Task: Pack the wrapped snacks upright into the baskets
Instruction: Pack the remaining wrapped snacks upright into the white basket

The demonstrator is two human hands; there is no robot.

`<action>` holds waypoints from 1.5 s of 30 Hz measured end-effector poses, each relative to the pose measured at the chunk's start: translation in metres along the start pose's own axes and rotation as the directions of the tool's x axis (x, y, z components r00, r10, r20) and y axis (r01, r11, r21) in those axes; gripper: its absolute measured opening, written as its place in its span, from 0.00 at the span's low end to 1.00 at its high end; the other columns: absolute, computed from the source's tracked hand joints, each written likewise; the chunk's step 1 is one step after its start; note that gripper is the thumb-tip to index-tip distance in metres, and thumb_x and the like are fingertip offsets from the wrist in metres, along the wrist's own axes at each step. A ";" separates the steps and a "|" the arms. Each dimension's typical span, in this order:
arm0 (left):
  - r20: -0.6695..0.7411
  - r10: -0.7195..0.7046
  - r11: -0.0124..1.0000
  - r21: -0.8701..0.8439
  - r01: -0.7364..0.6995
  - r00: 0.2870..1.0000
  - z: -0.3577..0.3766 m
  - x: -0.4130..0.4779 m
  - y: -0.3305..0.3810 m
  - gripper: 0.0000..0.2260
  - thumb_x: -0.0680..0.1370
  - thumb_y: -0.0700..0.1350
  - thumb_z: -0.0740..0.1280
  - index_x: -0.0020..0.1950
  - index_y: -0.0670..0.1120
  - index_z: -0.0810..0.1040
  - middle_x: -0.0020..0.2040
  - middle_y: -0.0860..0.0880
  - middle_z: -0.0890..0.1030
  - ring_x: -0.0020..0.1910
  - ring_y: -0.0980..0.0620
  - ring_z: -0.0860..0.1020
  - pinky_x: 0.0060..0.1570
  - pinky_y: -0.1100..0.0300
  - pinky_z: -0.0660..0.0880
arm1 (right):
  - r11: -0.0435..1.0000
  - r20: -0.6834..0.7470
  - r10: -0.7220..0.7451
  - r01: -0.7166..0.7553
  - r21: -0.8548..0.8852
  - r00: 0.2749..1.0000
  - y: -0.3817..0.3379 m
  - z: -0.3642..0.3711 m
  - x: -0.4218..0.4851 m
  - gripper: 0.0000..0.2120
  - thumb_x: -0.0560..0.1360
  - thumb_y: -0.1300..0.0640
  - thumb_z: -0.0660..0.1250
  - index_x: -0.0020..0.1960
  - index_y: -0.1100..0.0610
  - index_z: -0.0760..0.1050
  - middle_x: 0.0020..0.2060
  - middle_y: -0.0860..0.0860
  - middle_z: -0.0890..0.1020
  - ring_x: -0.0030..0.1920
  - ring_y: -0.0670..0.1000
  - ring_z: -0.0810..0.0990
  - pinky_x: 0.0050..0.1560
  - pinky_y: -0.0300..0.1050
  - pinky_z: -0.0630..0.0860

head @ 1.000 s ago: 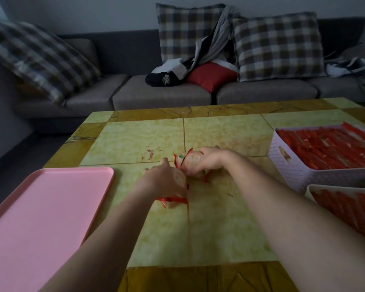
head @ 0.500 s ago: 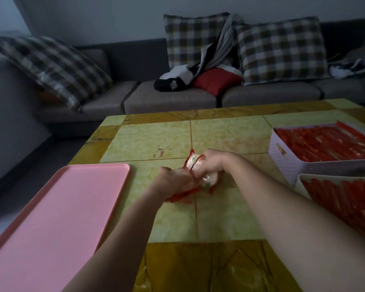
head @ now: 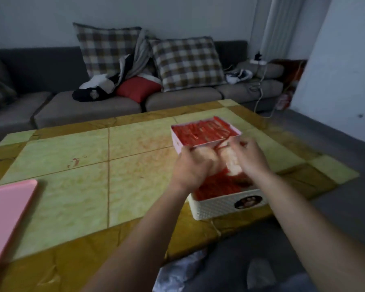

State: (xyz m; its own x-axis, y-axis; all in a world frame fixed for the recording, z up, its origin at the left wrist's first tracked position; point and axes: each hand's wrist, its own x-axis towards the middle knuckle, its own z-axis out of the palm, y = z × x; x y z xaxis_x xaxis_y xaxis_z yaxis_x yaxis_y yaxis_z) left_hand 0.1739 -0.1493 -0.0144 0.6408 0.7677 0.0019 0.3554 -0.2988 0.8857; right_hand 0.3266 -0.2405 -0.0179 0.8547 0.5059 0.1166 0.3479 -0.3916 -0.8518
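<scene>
**Two packs in hand, over the near basket**

Both hands are up over the white basket w/ the wrapped snacks between them. My left hand has its fingers curled round one pack. My right hand looks to be pinching the other by its red wrapper end, but motion blur means I can't tell exactly which fingers. The packs hang just above the red rows already in there, not yet set down.

To do it well, I think: find a gap in the rows first, turn each pack on edge, and slide it in alongside its neighbours. Go one at a time, since dropping both risks them flopping flat. Don't squeeze, as the contents prob. crumble.

The pink basket just behind looks packed full, so the white one is the target.

Surface: yellow-green tiled table, w/ a pink tray at the left edge, well apart from the baskets. The room is dim. There's a grey sofa behind w/ plaid cushions, a red cushion and some clothes heaped on it.
</scene>
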 end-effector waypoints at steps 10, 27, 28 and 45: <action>0.123 0.223 0.800 0.545 -0.253 0.967 0.002 -0.003 -0.022 0.47 0.63 0.72 0.69 0.77 0.53 0.61 0.73 0.50 0.71 0.71 0.45 0.66 0.71 0.46 0.65 | 0.910 -0.076 -0.240 0.196 -0.366 0.968 0.024 -0.029 -0.003 0.16 0.84 0.46 0.58 0.62 0.53 0.78 0.60 0.52 0.80 0.63 0.57 0.74 0.61 0.53 0.72; 0.295 0.464 0.653 0.523 -0.547 0.835 0.043 0.019 0.015 0.44 0.69 0.68 0.69 0.80 0.61 0.53 0.81 0.57 0.58 0.81 0.50 0.54 0.78 0.44 0.55 | 0.880 0.035 0.106 -0.110 0.463 0.994 0.029 -0.090 0.004 0.12 0.74 0.59 0.74 0.52 0.46 0.77 0.50 0.50 0.86 0.48 0.54 0.87 0.47 0.54 0.84; 0.365 0.426 0.578 0.594 -0.560 0.828 0.044 0.024 0.012 0.44 0.68 0.73 0.66 0.80 0.65 0.50 0.82 0.59 0.54 0.81 0.49 0.50 0.78 0.39 0.49 | 0.894 0.022 0.109 -0.108 0.434 0.994 0.035 -0.093 0.004 0.13 0.73 0.59 0.74 0.53 0.46 0.76 0.50 0.51 0.86 0.49 0.55 0.86 0.50 0.56 0.84; -0.016 0.232 0.957 0.182 -0.225 0.973 0.049 0.037 -0.007 0.25 0.74 0.64 0.70 0.70 0.59 0.72 0.64 0.56 0.79 0.61 0.54 0.77 0.58 0.59 0.72 | 0.954 0.392 -0.187 0.262 -0.148 0.901 0.029 -0.095 -0.010 0.12 0.67 0.58 0.79 0.44 0.45 0.80 0.36 0.43 0.85 0.36 0.40 0.83 0.32 0.34 0.74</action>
State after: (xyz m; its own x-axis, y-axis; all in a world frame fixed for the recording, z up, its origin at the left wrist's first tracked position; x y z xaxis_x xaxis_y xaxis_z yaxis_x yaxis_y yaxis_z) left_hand 0.2285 -0.1465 -0.0435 0.6948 0.6865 0.2144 0.3201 -0.5621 0.7626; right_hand 0.3651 -0.3300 0.0049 0.5538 0.8301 0.0642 0.6130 -0.3544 -0.7062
